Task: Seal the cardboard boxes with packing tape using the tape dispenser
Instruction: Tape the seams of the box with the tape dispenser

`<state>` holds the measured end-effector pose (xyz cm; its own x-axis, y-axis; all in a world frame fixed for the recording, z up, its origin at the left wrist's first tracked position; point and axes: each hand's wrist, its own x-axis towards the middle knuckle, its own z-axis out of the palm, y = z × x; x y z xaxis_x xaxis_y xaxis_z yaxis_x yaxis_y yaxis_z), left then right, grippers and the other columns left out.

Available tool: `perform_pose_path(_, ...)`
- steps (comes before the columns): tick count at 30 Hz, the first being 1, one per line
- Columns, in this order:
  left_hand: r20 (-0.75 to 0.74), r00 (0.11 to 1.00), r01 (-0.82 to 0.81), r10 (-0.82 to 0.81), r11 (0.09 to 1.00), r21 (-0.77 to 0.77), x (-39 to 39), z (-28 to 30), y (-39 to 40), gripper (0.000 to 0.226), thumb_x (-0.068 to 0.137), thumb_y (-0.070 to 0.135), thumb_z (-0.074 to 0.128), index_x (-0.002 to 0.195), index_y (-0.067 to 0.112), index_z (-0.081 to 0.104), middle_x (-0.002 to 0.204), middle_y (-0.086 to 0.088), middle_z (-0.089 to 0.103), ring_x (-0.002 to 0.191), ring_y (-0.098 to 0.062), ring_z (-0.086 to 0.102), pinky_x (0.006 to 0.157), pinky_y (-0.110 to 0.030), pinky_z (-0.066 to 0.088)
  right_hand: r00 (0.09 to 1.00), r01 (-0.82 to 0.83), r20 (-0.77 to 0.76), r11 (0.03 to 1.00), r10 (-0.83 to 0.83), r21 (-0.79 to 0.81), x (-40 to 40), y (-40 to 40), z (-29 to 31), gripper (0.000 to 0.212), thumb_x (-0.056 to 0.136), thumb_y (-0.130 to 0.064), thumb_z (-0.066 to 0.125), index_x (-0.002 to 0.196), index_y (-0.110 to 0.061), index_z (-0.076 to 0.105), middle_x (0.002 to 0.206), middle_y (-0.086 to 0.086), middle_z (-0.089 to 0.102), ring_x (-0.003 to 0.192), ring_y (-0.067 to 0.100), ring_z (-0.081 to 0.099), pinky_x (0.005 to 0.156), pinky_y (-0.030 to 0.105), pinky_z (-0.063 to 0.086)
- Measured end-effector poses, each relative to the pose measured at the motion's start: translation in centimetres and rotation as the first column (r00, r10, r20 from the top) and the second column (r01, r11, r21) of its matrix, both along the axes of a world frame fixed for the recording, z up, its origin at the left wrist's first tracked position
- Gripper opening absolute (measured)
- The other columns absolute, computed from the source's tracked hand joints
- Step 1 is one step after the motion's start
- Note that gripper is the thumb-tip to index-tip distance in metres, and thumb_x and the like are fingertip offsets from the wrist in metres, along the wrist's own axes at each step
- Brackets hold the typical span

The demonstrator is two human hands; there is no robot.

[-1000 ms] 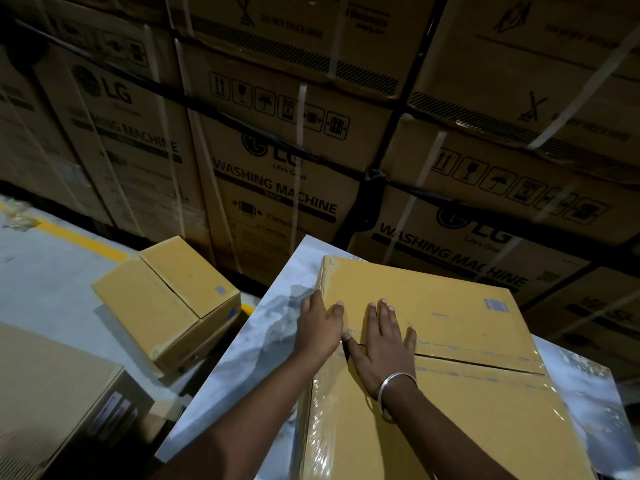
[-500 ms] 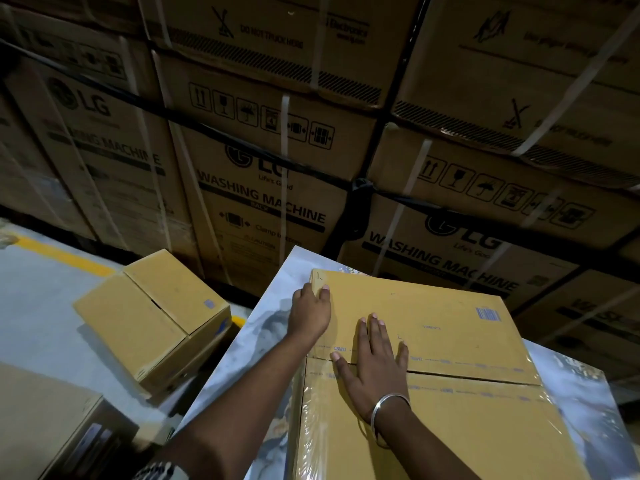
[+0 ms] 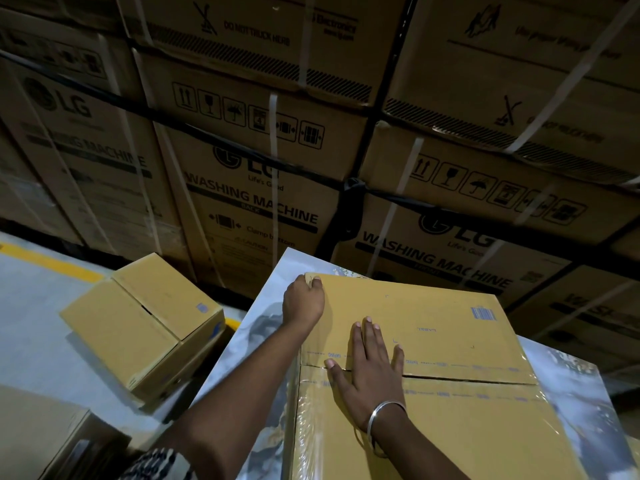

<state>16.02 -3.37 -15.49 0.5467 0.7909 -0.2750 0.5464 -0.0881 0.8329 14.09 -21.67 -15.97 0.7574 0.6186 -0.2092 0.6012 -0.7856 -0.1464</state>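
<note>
**Head view: two hands on an unsealed box flap**

Head view, from left to right. At 8 o'clock a corner of a cardboard carton (image 3: 41, 441) shows in shadow. At 9 o'clock a smaller yellow box (image 3: 138, 323) sits tilted on the grey floor (image 3: 31, 306), its top flaps closed with a dark gap at the seam. The large box (image 3: 450, 427) fills 5 o'clock, standing on a shiny wrapped surface (image 3: 242, 341). The left hand (image 3: 303, 303) is at the far left corner of the box top, its grip narrow, fingers curled round the corner of the far flap (image 3: 433, 317). The right hand (image 3: 370, 368) lies flat across the centre seam, grip wide, fingers straight and spread, the thumb on the seam; a metal bangle (image 3: 381, 417) circles the wrist. A barcode label (image 3: 483, 313) sits at the flap's right end. From 10 to 2 o'clock rises a strapped wall of washing machine cartons (image 3: 263, 202).
</note>
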Motion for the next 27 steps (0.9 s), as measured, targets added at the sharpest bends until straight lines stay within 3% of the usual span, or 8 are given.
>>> perform_pose_path(3, -0.005, 1.0, -0.024, 0.023, 0.994, -0.109, 0.6, 0.4, 0.6, 0.046, 0.105, 0.038, 0.041, 0.129, 0.003, 0.059, 0.127, -0.017, 0.062, 0.117, -0.035, 0.055, 0.082, -0.033, 0.038, 1.0, -0.001, -0.007, 1.0, 0.001, -0.004, -0.1, 0.1, 0.1, 0.094, 0.087, -0.077, 0.001, 0.161, -0.021, -0.011, 0.164, -0.005, -0.029, 0.144, 0.007, -0.033, 0.121, 0.052, -0.011)
perform_pose_path(7, 0.036, 0.981, -0.151, 0.192, 0.864, -0.481, 1.2, 0.4, 2.3, 0.05, 0.099, 0.048, 0.047, 0.123, 0.006, 0.061, 0.114, -0.017, 0.066, 0.105, -0.036, 0.061, 0.094, -0.042, 0.051, 1.0, -0.003, 0.001, 1.0, 0.003, -0.008, -0.1, 0.1, -0.1, 0.088, 0.096, -0.074, 0.013, 0.161, -0.021, -0.011, 0.165, -0.003, -0.028, 0.148, 0.01, -0.03, 0.121, 0.053, -0.01)
perform_pose_path(10, 0.071, 0.982, -0.107, 0.175, 0.824, -0.556, 1.9, -3.0, 3.4, 0.057, 0.083, 0.053, 0.049, 0.115, 0.009, 0.067, 0.106, -0.016, 0.07, 0.099, -0.038, 0.064, 0.096, -0.052, 0.053, 1.0, -0.002, 0.01, 1.0, 0.002, 0.0, -0.2, 0.0, -0.3, 0.088, 0.096, -0.074, 0.014, 0.161, -0.021, -0.011, 0.164, -0.003, -0.029, 0.151, 0.013, -0.026, 0.121, 0.053, -0.009)
perform_pose_path(13, 0.061, 0.994, -0.055, 0.088, 0.911, -0.409, 0.5, -1.5, 2.7, 0.042, 0.094, 0.042, 0.054, 0.115, 0.008, 0.069, 0.112, -0.015, 0.069, 0.104, -0.038, 0.062, 0.095, -0.043, 0.051, 1.0, -0.001, 0.008, 1.0, 0.001, 0.001, -0.2, 0.1, -0.2, 0.088, 0.096, -0.074, 0.014, 0.161, -0.02, -0.011, 0.163, -0.004, -0.029, 0.15, 0.012, -0.027, 0.121, 0.053, -0.01)
perform_pose_path(16, -0.012, 0.997, -0.08, 0.079, 0.978, -0.192, -0.7, -1.3, 2.4, 0.044, 0.097, 0.045, 0.057, 0.108, 0.004, 0.07, 0.111, -0.015, 0.069, 0.104, -0.035, 0.061, 0.08, -0.035, 0.042, 1.0, -0.002, 0.007, 1.0, 0.002, -0.011, -0.2, 0.1, -0.1, 0.088, 0.096, -0.074, 0.013, 0.161, -0.02, -0.011, 0.165, -0.003, -0.028, 0.151, 0.013, -0.027, 0.121, 0.053, -0.01)
perform_pose_path(19, 0.103, 0.992, -0.066, 0.068, 0.997, -0.029, -1.6, -1.6, 2.2, 0.05, 0.094, 0.041, 0.066, 0.132, 0.009, 0.059, 0.133, -0.012, 0.061, 0.123, -0.032, 0.055, 0.096, -0.039, 0.045, 1.0, -0.003, 0.004, 1.0, 0.003, -0.021, -0.3, 0.1, 0.0, 0.089, 0.094, -0.075, 0.009, 0.161, -0.02, -0.011, 0.165, -0.003, -0.028, 0.147, 0.01, -0.029, 0.122, 0.053, -0.009)
perform_pose_path(24, 0.091, 0.96, 0.219, -0.264, 0.915, 0.339, -0.6, -1.2, 4.1, 0.049, 0.095, 0.015, 0.066, 0.143, 0.013, 0.054, 0.141, -0.009, 0.058, 0.129, -0.027, 0.054, 0.107, -0.035, 0.042, 1.0, 0.0, -0.01, 1.0, 0.0, -0.009, -0.3, 0.1, 0.2, 0.098, 0.083, -0.078, -0.005, 0.161, -0.019, -0.009, 0.162, -0.004, -0.029, 0.153, 0.014, -0.023, 0.122, 0.053, -0.009)
perform_pose_path(27, -0.009, 0.921, 0.367, -0.39, 0.856, 0.364, 0.1, -0.6, 4.9, 0.037, 0.098, 0.011, 0.058, 0.135, 0.012, 0.062, 0.135, -0.009, 0.063, 0.124, -0.025, 0.059, 0.104, -0.03, 0.044, 1.0, -0.003, -0.007, 1.0, 0.003, -0.018, -0.3, 0.2, 0.3, 0.095, 0.086, -0.077, -0.001, 0.161, -0.019, -0.01, 0.164, -0.003, -0.028, 0.154, 0.016, -0.022, 0.121, 0.053, -0.01)
